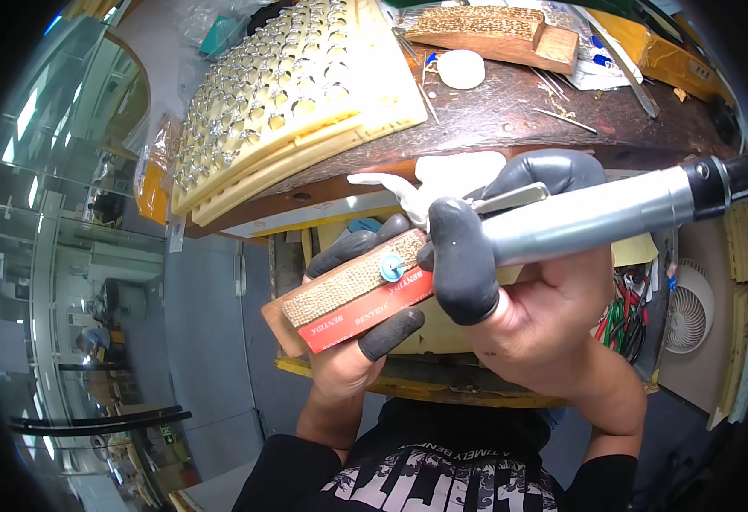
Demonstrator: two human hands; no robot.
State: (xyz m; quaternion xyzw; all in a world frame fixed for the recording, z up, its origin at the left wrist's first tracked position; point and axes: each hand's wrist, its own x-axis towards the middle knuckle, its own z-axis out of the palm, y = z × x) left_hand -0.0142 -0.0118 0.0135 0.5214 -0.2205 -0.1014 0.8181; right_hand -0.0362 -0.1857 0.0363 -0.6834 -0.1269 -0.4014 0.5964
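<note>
My left hand (pixel 344 363), with black finger covers, grips a wooden block (pixel 282 331) from both sides. Along the top of the block lies a gold woven metal band (pixel 335 293), and red tape (pixel 361 316) runs down its near side. A silver rotary handpiece (pixel 591 213) is in my right hand (pixel 532 311), held like a pen with black-covered fingers closed round its front end. Its small blue disc (pixel 392 267) is at the band, near the block's right end; whether it touches cannot be made out.
On the dark bench, a pale board of shiny rings (pixel 280 81) stands far left. A second wooden block (pixel 553 49), a white round lid (pixel 461 69) and thin metal tools (pixel 566 120) lie beyond my hands. Below is a yellow-edged drawer (pixel 442 394); a white fan (pixel 689 305) stands right.
</note>
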